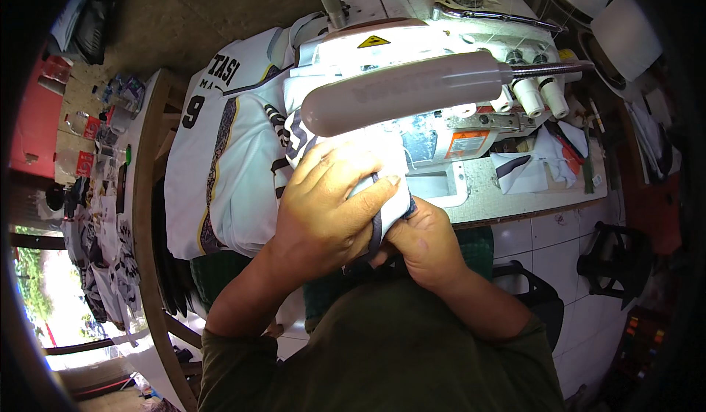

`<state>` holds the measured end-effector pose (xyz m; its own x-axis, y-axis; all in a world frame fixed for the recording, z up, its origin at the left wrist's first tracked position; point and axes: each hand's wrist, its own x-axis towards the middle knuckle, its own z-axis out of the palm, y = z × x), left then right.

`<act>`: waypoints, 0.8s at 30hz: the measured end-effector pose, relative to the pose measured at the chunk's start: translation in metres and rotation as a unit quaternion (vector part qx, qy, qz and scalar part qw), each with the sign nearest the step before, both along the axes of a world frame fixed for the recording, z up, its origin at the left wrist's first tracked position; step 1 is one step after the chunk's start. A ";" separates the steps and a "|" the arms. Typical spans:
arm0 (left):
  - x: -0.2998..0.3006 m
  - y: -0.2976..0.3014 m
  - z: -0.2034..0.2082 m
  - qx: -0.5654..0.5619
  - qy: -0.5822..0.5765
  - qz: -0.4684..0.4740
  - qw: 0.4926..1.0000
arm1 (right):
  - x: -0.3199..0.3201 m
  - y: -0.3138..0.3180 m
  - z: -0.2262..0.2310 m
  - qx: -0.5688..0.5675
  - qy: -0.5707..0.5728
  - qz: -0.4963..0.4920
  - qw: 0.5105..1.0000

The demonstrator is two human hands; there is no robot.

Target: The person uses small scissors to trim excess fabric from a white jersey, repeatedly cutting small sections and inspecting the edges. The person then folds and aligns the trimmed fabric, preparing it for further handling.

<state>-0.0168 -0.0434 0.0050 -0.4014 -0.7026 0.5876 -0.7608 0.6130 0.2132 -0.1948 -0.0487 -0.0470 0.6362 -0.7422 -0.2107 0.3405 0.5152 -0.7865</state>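
A white jersey (250, 158) with dark patterned side stripes and black lettering lies over the left part of the sewing table. Its trimmed edge bunches up between my two hands, in front of the sewing machine (434, 136). My left hand (323, 202) lies over this cloth, thumb pressing on the dark-edged fold and fingers bent around it. Lower and to the right, my right hand (426, 243) pinches the same white cloth from beneath; part of its fingers is hidden. Strong light washes out the needle area beyond my left fingers.
A long lamp (404, 92) on a flexible neck hangs low over the machine. Fabric scraps (540, 163) lie on the table's right side. Thread cones (625, 33) stand at the far right. Black stools (616, 261) are on the tiled floor. Bottles and clothing crowd the left side.
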 end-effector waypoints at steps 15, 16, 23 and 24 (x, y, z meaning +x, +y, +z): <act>0.012 -0.007 0.009 0.016 0.018 0.000 1.000 | 0.026 0.007 -0.013 -0.003 0.019 -0.053 0.998; 0.009 -0.006 0.008 0.012 0.009 0.001 1.000 | 0.026 0.008 -0.013 -0.011 0.043 -0.051 0.998; 0.004 -0.006 0.003 0.005 0.005 0.009 1.000 | 0.032 0.011 -0.012 -0.046 0.007 -0.070 0.996; 0.006 -0.009 0.004 0.011 0.004 0.005 1.000 | 0.033 0.011 -0.012 -0.031 0.022 -0.048 0.998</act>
